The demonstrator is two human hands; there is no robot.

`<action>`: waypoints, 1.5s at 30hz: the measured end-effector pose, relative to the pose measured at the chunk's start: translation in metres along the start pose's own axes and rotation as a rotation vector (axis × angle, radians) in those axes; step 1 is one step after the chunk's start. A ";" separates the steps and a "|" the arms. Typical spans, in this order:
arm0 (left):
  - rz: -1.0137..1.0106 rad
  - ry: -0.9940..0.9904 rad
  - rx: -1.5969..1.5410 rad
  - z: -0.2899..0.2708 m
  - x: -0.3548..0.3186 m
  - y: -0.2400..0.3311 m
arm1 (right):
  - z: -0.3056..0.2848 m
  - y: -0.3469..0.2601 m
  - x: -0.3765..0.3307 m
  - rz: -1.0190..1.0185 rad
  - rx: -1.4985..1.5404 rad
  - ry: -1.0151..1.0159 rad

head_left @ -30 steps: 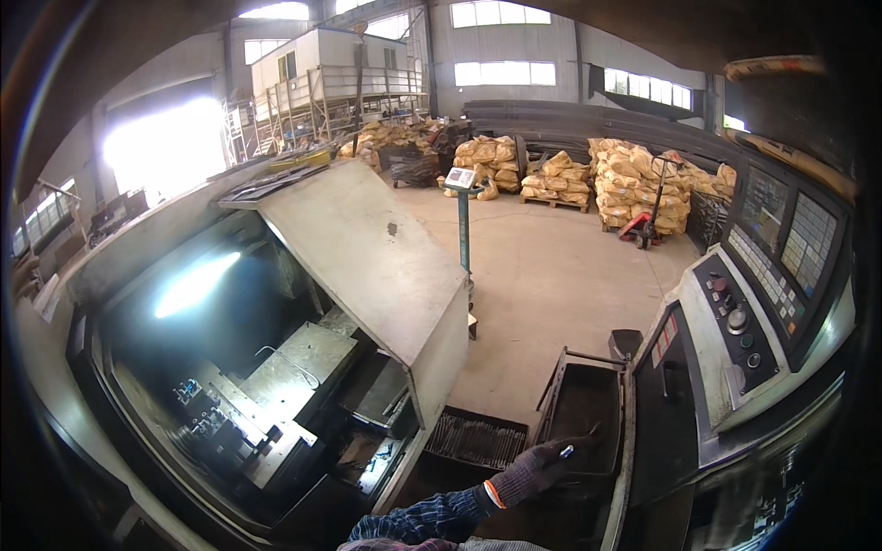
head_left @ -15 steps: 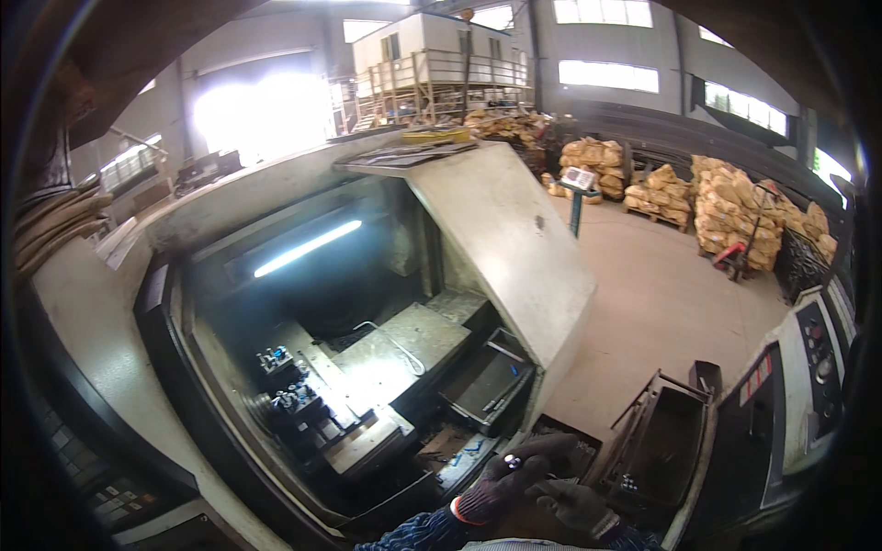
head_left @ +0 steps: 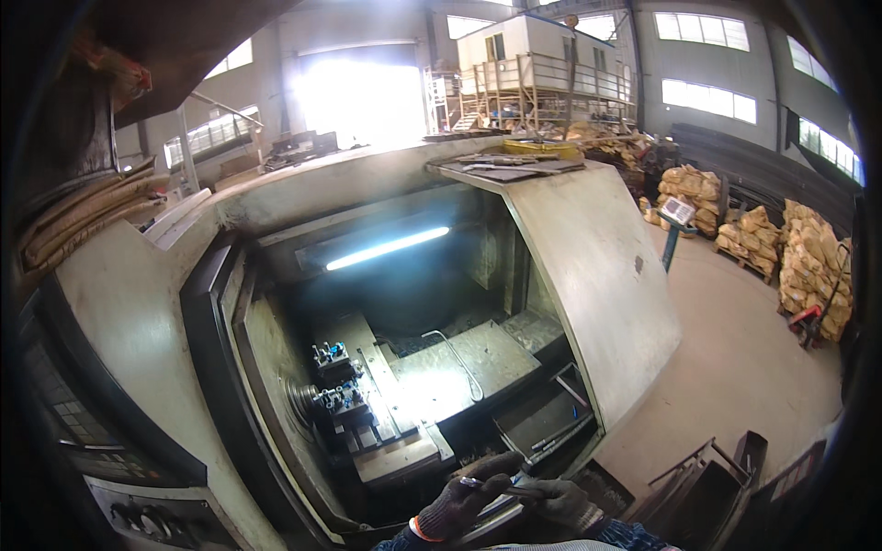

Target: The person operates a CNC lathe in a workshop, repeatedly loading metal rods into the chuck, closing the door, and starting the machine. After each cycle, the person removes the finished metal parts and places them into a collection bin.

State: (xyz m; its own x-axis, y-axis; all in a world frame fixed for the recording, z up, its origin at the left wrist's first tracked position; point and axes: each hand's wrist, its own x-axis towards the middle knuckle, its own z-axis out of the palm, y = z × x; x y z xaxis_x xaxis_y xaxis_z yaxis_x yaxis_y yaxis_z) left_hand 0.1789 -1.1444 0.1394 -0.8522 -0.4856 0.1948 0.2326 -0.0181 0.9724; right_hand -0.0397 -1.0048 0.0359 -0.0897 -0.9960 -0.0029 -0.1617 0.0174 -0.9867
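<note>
Both of my gloved hands are close together at the lower middle, before the opening of a lathe-like machine. My left hand is closed on a small shiny metal part, pinched near the fingertips. Beside it my right hand has its fingers closed and pointing toward the left one. A slim dark and silvery thing seems to lie at its fingertips, too small to name. Inside the machine, a tool block with blue-tipped fittings stands near the round spindle. A bent metal pipe rests on the slide.
A lamp tube glows inside the machine. A dark tray with slim tools sits at the opening's right. Control panels stand at far left. Beyond are a dark metal bin, a pedestal display and stacked yellowish sacks.
My view has swung left, so the machine sits farther right and its interior shows more. My hands have come nearer the opening, with the right hand's fingers now meeting near the left's part.
</note>
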 end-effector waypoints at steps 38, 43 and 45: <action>-0.224 0.499 0.281 -0.091 0.042 -0.004 | -0.102 -0.069 0.073 -0.219 0.215 0.537; -0.235 0.514 0.232 -0.097 0.031 -0.002 | -0.110 -0.047 0.074 -0.230 0.227 0.556; -0.236 0.519 0.314 -0.102 0.033 -0.005 | -0.112 -0.040 0.073 -0.236 0.223 0.551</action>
State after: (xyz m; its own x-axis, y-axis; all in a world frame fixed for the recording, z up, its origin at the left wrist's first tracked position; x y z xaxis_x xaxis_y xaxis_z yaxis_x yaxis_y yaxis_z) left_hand 0.1975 -1.2494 0.1281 -0.5085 -0.8602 -0.0397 -0.1480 0.0419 0.9881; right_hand -0.1494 -1.0682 0.0931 -0.5787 -0.7782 0.2441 -0.0358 -0.2748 -0.9608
